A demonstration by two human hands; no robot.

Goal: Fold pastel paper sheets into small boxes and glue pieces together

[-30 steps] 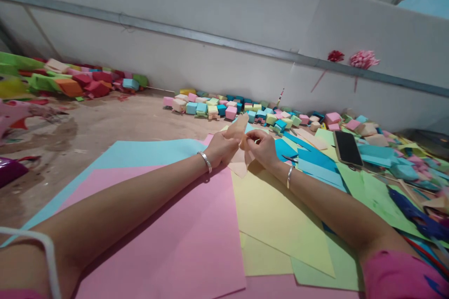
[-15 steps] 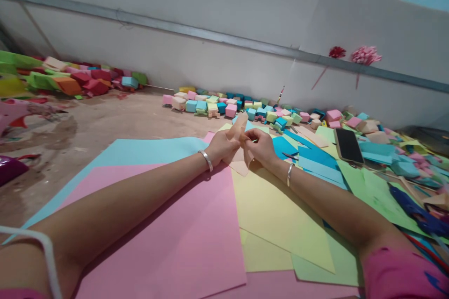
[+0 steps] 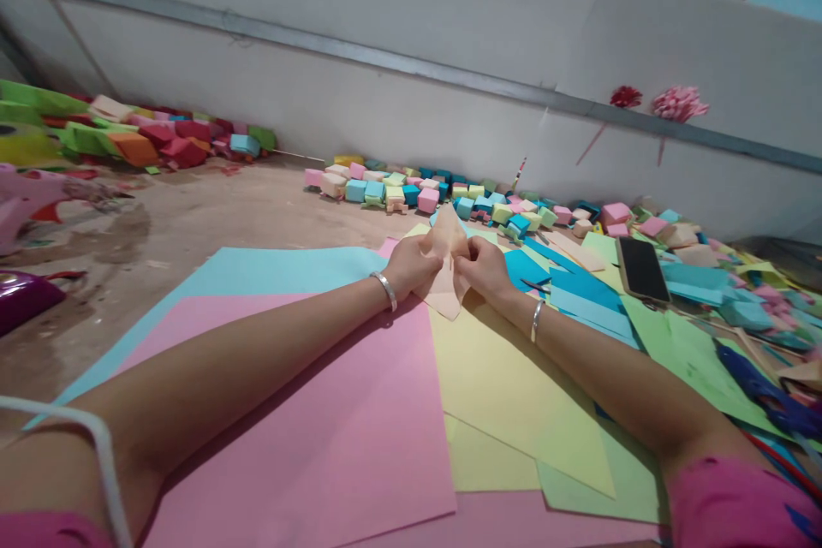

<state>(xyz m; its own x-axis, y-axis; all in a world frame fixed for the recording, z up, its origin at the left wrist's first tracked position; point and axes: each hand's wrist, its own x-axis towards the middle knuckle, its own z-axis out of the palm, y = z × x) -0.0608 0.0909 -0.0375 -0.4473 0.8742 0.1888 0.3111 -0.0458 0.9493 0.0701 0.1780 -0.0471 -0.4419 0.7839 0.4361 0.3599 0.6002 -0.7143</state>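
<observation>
A peach-coloured piece of folded paper (image 3: 444, 295) is held up between my two hands over the sheets. My left hand (image 3: 411, 267) pinches its left side, thumb on the near face. On the other side, my right hand (image 3: 486, 267) grips the paper's right edge with bent fingers. The paper spreads out with creases down its middle, one point upward and a flap hanging toward me. Beneath lie a large pink sheet (image 3: 308, 411) and a yellow sheet (image 3: 520, 385).
Small folded paper boxes (image 3: 411, 193) line the wall, with a colourful pile (image 3: 180, 141) at the left. A phone (image 3: 642, 270) and a blue glue gun (image 3: 764, 390) lie on the right. At far left sits a pink glue gun (image 3: 26, 201). Blue paper pieces (image 3: 587, 300) lie beside my right hand.
The peach paper has been spread wider and now faces me more openly. My right hand has moved slightly right, away from the left hand, both still gripping the paper.
</observation>
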